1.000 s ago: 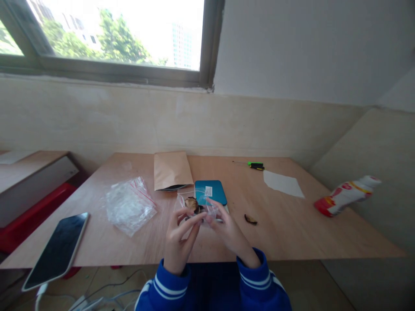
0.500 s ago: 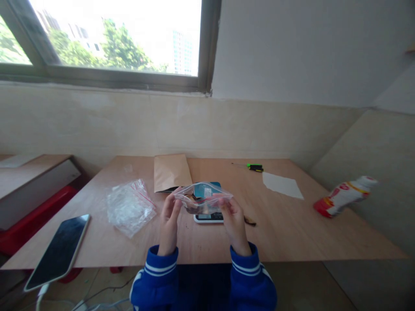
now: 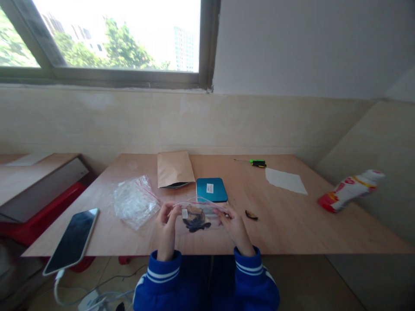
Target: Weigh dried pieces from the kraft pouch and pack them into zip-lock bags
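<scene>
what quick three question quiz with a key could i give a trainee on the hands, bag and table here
1. True or false: only the left hand holds the clear plastic zip bag.
2. Which lies nearest the red-and-white plastic bottle?
a) brown paper pouch
b) irregular white paper sheet
c) flat teal square object
3. Fill in: the white-edged, black-screened phone has a white ____ attached at one end.

Key: 1 false, the right hand holds it too; 2 b; 3 cable.
</scene>
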Demonstrator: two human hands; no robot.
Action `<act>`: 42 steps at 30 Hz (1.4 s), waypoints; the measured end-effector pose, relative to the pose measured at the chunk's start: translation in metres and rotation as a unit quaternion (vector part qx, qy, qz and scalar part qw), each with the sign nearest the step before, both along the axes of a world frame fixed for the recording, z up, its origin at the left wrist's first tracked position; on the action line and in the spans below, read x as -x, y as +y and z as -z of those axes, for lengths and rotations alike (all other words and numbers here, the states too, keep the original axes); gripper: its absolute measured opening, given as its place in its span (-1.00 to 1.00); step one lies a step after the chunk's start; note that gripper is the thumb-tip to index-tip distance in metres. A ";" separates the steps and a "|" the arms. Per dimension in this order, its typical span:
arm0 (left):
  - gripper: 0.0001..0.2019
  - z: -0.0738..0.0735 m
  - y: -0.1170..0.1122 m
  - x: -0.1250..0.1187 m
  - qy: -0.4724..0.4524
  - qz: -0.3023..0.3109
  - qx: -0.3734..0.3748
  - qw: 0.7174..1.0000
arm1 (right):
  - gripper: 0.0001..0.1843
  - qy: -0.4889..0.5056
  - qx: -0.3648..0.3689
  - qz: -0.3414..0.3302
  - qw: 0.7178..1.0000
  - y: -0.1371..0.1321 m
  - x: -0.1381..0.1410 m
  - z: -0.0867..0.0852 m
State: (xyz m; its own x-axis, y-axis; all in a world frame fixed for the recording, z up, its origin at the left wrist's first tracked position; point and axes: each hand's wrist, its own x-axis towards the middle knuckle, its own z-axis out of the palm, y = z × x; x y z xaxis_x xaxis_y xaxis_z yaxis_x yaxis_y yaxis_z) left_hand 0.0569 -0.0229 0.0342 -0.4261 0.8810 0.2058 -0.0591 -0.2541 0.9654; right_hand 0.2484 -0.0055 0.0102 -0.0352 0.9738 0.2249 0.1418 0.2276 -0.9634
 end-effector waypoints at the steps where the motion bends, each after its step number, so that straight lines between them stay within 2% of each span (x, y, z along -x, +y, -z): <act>1: -0.79 -0.001 -0.001 0.000 0.011 0.015 0.001 1.000 | -0.65 0.000 0.001 0.004 1.000 0.000 -0.001 -0.001; 4: -0.76 -0.004 -0.005 -0.003 0.031 0.031 0.003 0.999 | -0.55 0.047 0.017 -0.012 0.999 -0.002 -0.002 -0.002; 8: -0.77 -0.006 -0.008 -0.008 0.029 -0.004 0.003 1.000 | -0.16 0.134 0.063 -0.118 0.982 -0.005 0.003 -0.001; 10: -0.79 -0.005 -0.009 -0.008 0.030 -0.016 0.002 0.999 | -0.16 0.144 0.079 -0.140 0.976 -0.006 0.006 0.000; 15: -0.81 -0.008 -0.014 -0.006 0.042 -0.064 0.000 0.997 | -0.37 0.121 0.086 -0.167 0.975 -0.008 0.006 0.003; 19: -0.78 -0.015 -0.016 -0.005 0.042 -0.051 -0.014 0.998 | -0.60 0.101 0.056 -0.121 0.986 -0.008 0.002 -0.001; 21: -0.77 -0.016 -0.014 -0.003 0.055 -0.046 -0.017 0.997 | -0.65 0.112 0.030 -0.092 0.989 -0.007 0.002 -0.005; 24: -0.75 -0.014 -0.009 0.000 0.067 -0.045 -0.020 0.997 | -0.67 0.120 -0.007 -0.044 0.992 -0.005 0.005 -0.011; 27: -0.71 -0.008 -0.005 0.000 0.073 -0.033 -0.028 0.996 | -0.65 0.125 -0.005 -0.007 0.992 -0.005 0.011 -0.014; 36: -0.74 0.002 -0.005 0.001 0.026 0.002 -0.008 1.000 | -0.53 0.122 0.018 -0.002 0.992 -0.008 0.014 -0.010; 39: -0.74 0.003 -0.004 0.001 0.012 0.024 -0.004 1.000 | -0.58 0.103 0.021 0.025 0.994 -0.007 0.010 -0.007; 42: -0.74 0.006 -0.003 0.000 0.001 0.013 0.002 1.000 | -0.65 0.071 0.001 0.058 0.996 -0.009 0.007 -0.005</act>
State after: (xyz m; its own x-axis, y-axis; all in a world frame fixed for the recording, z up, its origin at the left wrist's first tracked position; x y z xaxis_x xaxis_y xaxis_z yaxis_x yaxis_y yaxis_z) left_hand 0.0572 -0.0255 0.0283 -0.4035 0.8923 0.2022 -0.0637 -0.2479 0.9667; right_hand 0.2419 -0.0150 0.0154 0.1093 0.9699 0.2177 0.0291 0.2158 -0.9760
